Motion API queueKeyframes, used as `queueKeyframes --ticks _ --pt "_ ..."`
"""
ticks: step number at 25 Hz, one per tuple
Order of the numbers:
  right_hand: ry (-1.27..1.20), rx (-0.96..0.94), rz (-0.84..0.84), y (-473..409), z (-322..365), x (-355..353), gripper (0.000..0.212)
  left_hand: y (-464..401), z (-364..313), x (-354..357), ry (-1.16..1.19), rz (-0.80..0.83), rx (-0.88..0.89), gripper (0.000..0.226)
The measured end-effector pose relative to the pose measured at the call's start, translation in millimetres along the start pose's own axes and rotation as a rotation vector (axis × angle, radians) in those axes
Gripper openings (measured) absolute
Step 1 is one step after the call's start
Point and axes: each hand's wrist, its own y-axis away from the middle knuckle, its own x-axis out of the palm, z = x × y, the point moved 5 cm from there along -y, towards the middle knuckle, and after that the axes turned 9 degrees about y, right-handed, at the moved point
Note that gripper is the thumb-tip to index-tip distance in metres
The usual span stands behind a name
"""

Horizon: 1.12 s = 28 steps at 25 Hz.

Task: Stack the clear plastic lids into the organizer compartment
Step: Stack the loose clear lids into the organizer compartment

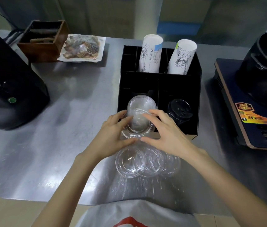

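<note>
Right at the near edge of the black organizer (159, 82), I'm holding a clear domed lid (137, 126) between both hands. My left hand (111, 135) is cupping its left rim, fingers (123, 119) curled loosely around it, thumb tucked under the near edge. My right hand (167, 133) is mirroring that on the right, fingers spread and arched over the dome. Neither hand is squeezing hard, I'd say; thin plastic like this buckles, so I'm pinching it by the rim only.

I'm tilting the lid toward the near-left compartment, where another clear lid (141, 104) is already sitting, leaning against the dividers. Lining the two up so they nest is the whole point of using both hands here. Next door, in the near-right compartment, black lids (179, 112) are stacked, so I'm keeping the clear ones on their own side. Two rolls of printed paper cups (150, 53) are standing in the far compartments, out of my way.

Closer to me on the steel desk (63, 128), more clear lids (147, 162) are lying overlapped in a loose row, just beneath my wrists and within easy reach. Those are waiting their turn, so the job looks barely started.
</note>
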Motion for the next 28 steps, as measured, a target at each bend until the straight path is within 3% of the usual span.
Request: queueKeyframes --ticks 6,28 --pt "-0.021 0.08 0.006 -19 -18 -11 0.066 -37 -4 0 0.061 -0.011 0.033 0.063" --pt "0.073 0.067 -0.03 -43 -36 8 0.047 -61 13 15 -0.129 0.017 0.073 0.058"
